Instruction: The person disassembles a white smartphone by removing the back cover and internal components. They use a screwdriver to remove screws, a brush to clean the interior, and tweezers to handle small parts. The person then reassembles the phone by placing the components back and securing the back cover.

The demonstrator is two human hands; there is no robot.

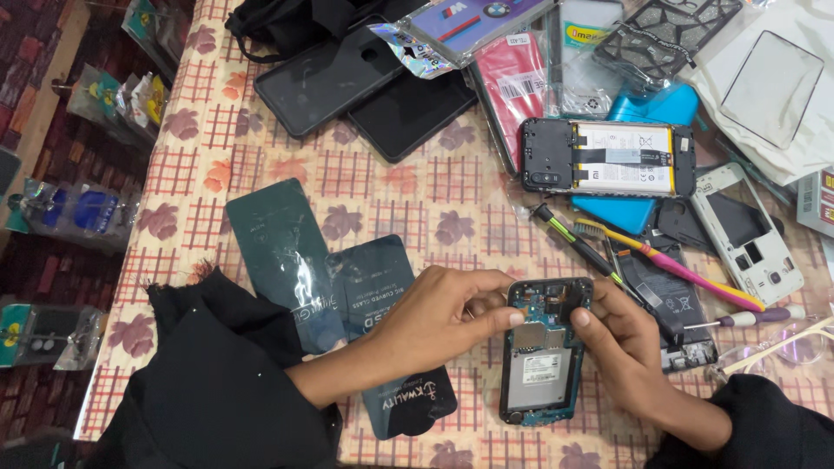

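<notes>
An opened phone (544,365) lies face down on the patterned tablecloth (417,195), its blue circuit board and silver battery exposed. My left hand (443,317) pinches the upper left part of the board with thumb and fingers. My right hand (618,337) grips the phone's upper right edge, thumb pressed on the board near the camera area. Both sleeves are black.
Another backless phone (608,158) with a white battery lies further back. A toothbrush (660,260), screwdrivers (578,243), a loose battery (665,291), a white phone frame (745,234), dark screen-protector sleeves (287,252) and black phone cases (365,87) surround the hands. Floor lies left.
</notes>
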